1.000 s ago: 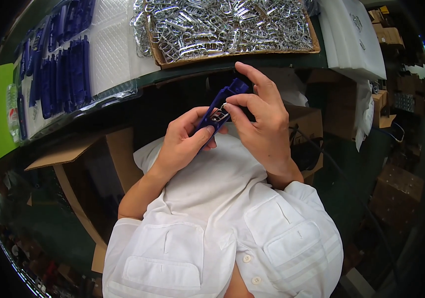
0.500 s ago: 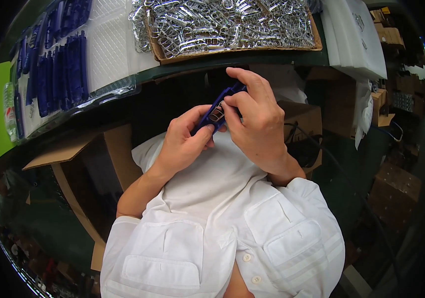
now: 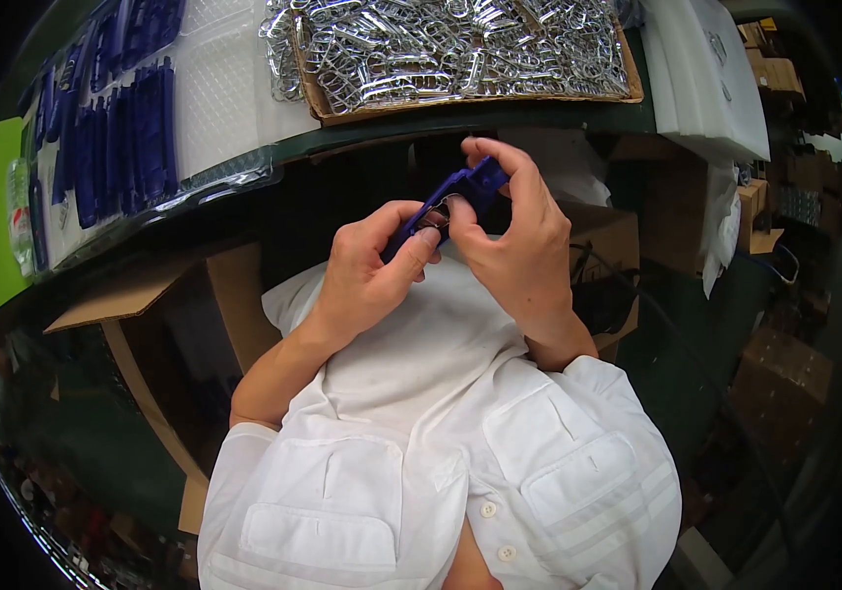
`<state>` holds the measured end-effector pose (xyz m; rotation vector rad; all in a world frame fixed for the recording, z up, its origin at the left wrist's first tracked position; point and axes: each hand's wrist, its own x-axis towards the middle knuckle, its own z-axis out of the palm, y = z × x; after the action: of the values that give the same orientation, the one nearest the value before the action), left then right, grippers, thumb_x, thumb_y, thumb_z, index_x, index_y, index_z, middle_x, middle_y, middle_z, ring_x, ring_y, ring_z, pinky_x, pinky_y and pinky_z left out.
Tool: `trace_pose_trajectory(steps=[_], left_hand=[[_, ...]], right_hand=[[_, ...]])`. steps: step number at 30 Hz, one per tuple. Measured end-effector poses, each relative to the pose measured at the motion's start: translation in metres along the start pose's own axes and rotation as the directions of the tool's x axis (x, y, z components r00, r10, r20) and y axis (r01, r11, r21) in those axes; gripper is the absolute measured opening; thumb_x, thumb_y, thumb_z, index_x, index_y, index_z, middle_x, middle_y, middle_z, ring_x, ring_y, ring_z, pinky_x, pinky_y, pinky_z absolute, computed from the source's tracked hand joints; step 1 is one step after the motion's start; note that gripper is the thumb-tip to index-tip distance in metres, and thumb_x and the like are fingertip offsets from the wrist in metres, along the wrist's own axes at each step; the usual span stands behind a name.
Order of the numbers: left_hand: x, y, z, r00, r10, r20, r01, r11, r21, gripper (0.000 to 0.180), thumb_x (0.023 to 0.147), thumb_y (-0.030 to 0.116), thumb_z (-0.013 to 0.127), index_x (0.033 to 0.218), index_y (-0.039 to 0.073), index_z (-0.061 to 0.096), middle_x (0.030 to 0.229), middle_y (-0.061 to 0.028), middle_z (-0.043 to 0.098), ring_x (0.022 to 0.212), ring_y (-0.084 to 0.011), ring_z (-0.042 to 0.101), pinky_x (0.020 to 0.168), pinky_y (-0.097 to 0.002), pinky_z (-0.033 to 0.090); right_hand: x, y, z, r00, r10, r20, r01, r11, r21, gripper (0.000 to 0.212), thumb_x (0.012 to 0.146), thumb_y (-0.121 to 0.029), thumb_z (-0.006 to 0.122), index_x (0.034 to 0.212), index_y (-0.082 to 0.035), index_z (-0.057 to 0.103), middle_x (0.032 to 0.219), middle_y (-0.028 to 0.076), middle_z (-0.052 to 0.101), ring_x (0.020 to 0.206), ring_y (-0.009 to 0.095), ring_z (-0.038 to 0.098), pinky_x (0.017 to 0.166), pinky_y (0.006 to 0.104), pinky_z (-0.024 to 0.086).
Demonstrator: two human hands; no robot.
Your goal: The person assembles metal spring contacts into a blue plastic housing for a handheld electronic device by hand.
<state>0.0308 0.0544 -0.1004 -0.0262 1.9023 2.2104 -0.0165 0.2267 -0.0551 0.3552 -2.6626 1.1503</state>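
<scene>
1. In the head view, your left hand (image 3: 367, 280) grips the lower end of a long blue piece (image 3: 485, 182), thumb on the near face; its other fingers pass behind, so most of their contact is hidden.
2. Your right hand (image 3: 519, 231) is closed on the upper part of that piece, thumb bent into its hollow face, a raised finger curling by the top end. You cover much of the piece's outline this way.
3. The blue piece sits tilted between your two hands, over your lap and just short of the counter (image 3: 293, 149), its top end leaning to your right.
4. A small metal part (image 3: 433, 218) shows in the hollow between your thumbs; it is partly covered, and you cannot tell from here whether it is seated.
5. Ahead of you, a cardboard tray (image 3: 633, 79) is heaped with shiny metal clips (image 3: 470, 54); its far side is cut off by the upper edge.
6. To your left, more blue pieces (image 3: 131, 143) lie in rows, overlapping too closely to count, near a clear bottle (image 3: 19, 211).
7. To your right stands a white foam stack (image 3: 711, 98), cut off at the top.
8. Below the counter, an open cardboard box (image 3: 136, 295) has a dark interior whose contents are hard to make out.
</scene>
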Motion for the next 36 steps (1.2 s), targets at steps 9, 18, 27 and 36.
trace_pose_trajectory(steps=[9,18,27,36], left_hand=[[0.013,0.006,0.004,0.991,-0.134,-0.011,0.134,0.99,0.046,0.02,0.103,0.015,0.063,0.103,-0.002,0.073,0.069,-0.0032,0.068,0.061,-0.0083,0.064,0.057,-0.0247,0.051],[0.018,-0.009,-0.004,0.99,-0.136,-0.039,0.139,0.988,0.074,0.021,0.103,0.016,0.062,0.099,-0.001,0.075,0.066,-0.0033,0.068,0.058,-0.0076,0.063,0.054,-0.0236,0.049],[0.019,-0.011,-0.002,0.99,-0.144,0.007,0.144,0.989,0.023,0.023,0.105,0.02,0.062,0.106,-0.001,0.071,0.072,-0.0044,0.069,0.06,-0.0086,0.065,0.055,-0.0243,0.05],[0.021,-0.011,0.001,0.999,-0.023,-0.048,0.03,0.989,0.144,0.021,0.105,0.016,0.061,0.106,-0.002,0.07,0.072,-0.0068,0.07,0.061,-0.0121,0.069,0.055,-0.0261,0.053]], right_hand=[[-0.005,0.011,0.005,0.99,0.11,0.088,-0.114,0.993,0.04,0.045,0.082,-0.006,0.08,0.123,-0.005,0.063,0.103,0.008,0.072,0.09,0.022,0.074,0.084,0.0343,0.06],[0.003,0.013,0.014,0.99,0.069,0.122,-0.076,0.996,0.054,0.036,0.085,-0.012,0.078,0.115,-0.006,0.059,0.096,0.014,0.07,0.084,0.034,0.072,0.074,0.0428,0.059],[0.004,0.02,0.017,0.986,0.129,0.107,-0.134,0.99,0.043,0.042,0.081,-0.007,0.08,0.121,-0.006,0.064,0.1,0.01,0.073,0.086,0.022,0.073,0.079,0.0346,0.059],[0.005,0.018,0.011,0.965,0.197,0.174,-0.223,0.964,0.144,0.039,0.085,-0.001,0.076,0.121,-0.004,0.062,0.106,0.008,0.072,0.093,0.015,0.072,0.084,0.0306,0.059]])
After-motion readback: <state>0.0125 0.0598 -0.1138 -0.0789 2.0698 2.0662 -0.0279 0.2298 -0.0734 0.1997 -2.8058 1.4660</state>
